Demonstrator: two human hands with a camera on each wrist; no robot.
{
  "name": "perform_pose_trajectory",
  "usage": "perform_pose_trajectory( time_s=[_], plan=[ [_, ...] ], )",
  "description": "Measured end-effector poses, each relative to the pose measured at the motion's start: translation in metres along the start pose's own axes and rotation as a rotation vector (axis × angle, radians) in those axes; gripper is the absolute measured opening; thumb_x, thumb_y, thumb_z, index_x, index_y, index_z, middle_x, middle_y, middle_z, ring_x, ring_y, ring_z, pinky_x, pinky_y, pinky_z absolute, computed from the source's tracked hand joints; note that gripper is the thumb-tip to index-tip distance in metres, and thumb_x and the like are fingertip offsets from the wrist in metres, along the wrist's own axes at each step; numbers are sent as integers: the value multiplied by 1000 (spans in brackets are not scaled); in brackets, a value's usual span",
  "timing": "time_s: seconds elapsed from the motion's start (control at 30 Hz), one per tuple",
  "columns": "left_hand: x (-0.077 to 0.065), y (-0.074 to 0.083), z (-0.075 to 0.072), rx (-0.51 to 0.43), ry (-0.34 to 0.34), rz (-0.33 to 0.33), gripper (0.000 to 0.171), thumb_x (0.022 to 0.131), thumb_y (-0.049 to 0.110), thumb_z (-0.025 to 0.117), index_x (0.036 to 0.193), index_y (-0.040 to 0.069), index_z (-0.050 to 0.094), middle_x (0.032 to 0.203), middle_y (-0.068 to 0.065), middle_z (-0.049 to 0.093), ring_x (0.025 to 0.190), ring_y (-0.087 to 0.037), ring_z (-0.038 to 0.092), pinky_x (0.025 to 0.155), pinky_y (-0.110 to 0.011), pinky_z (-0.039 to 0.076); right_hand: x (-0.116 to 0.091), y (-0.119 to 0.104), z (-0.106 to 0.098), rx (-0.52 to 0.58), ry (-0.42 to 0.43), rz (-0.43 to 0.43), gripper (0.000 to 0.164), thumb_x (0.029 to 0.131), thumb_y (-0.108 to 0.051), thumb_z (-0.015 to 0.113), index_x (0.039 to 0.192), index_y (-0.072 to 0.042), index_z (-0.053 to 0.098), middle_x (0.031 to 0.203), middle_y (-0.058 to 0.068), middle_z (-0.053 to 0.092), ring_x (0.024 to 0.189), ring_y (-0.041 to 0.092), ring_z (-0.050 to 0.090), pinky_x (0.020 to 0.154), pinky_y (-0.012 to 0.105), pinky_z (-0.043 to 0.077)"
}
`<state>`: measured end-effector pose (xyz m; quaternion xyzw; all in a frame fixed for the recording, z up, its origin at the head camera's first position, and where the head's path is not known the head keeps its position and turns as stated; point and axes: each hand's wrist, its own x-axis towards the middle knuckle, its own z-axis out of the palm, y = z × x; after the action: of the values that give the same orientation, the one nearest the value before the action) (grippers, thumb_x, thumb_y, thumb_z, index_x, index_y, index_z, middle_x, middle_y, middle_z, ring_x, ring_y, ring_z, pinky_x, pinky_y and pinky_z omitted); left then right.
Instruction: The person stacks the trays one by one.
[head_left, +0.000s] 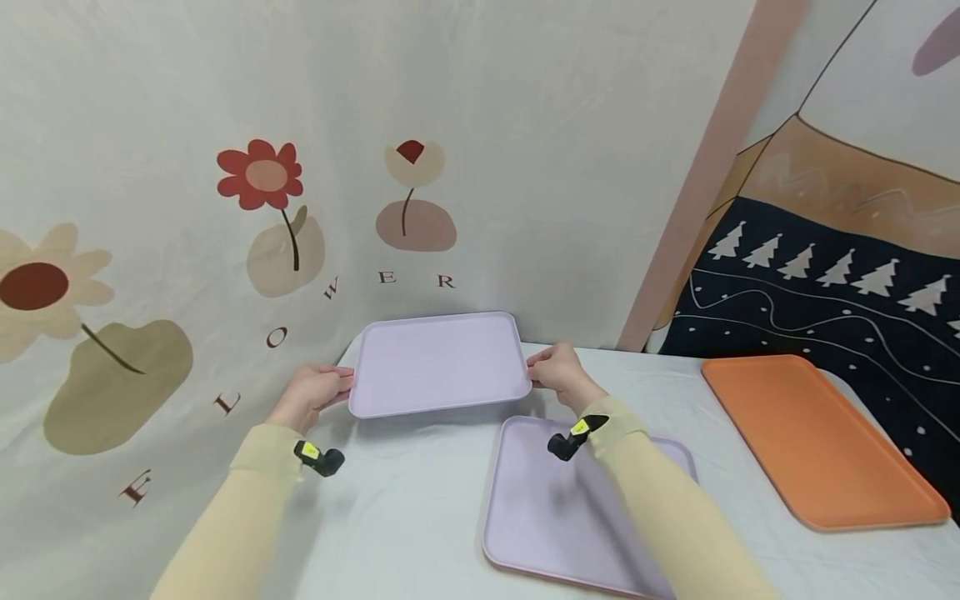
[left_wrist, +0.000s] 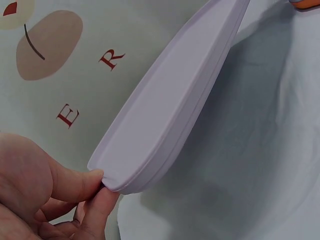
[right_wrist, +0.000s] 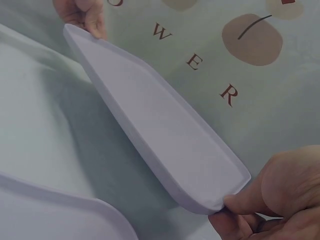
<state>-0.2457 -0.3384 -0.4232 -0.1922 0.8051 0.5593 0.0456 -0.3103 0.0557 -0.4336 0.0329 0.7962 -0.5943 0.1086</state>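
A pale lilac rectangular tray (head_left: 438, 362) is held up off the white cloth near the back wall, its shadow falling beneath it. My left hand (head_left: 311, 393) pinches its left short side, thumb on the rim and fingers underneath, as the left wrist view shows on that hand (left_wrist: 65, 190). At the opposite short side, my right hand (head_left: 561, 373) pinches the rim between thumb and fingers. The right wrist view has both hands gripping the tray (right_wrist: 155, 115), which bears nothing. A second lilac tray (head_left: 528, 508) lies on the cloth below my right forearm, partly covered by it.
An orange tray (head_left: 817, 433) lies flat at the right of the white cloth (head_left: 405, 517). Behind stands a pale fabric wall (head_left: 540, 167) printed with flowers and letters. Dark fabric with white trees (head_left: 810, 292) hangs at the right.
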Motion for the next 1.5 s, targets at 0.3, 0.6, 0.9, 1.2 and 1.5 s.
perform_pose_trajectory(
  time_s=[0.3,0.6,0.9,1.2,1.5],
  plan=[
    [-5,10,0,25,-9,15,43,104,3,61,143,-15,54,144,-31,57,107,-19,68,106,-42,54,-5,-5,-9,4,-3,-16,24,93,13,64,116,16,69,120,30,66,93,28,70,89,40,64],
    [-11,18,1,13,-20,37,43,104,4,64,142,-15,56,142,-29,58,97,-11,69,102,-39,56,-13,-12,-21,17,-16,-18,25,94,11,64,118,17,68,120,28,65,95,27,69,93,42,62],
    [-16,27,6,-21,-24,43,43,104,3,63,142,-14,56,143,-30,57,97,-11,69,100,-37,57,-21,-17,-34,12,-14,-4,25,97,9,65,121,15,67,122,28,65,101,30,69,95,42,62],
    [-22,36,15,-65,-48,69,44,104,3,65,143,-14,56,143,-30,58,97,-9,69,90,-27,61,-32,-17,-50,35,-16,-34,26,97,10,65,122,17,66,123,29,64,101,30,69,95,43,62],
    [-31,46,27,-61,-77,111,41,103,3,66,140,-14,58,140,-28,60,100,-12,70,96,-32,59,-42,-12,-72,44,-13,-27,27,98,9,65,125,16,66,128,29,63,108,33,69,98,44,60]
  ],
)
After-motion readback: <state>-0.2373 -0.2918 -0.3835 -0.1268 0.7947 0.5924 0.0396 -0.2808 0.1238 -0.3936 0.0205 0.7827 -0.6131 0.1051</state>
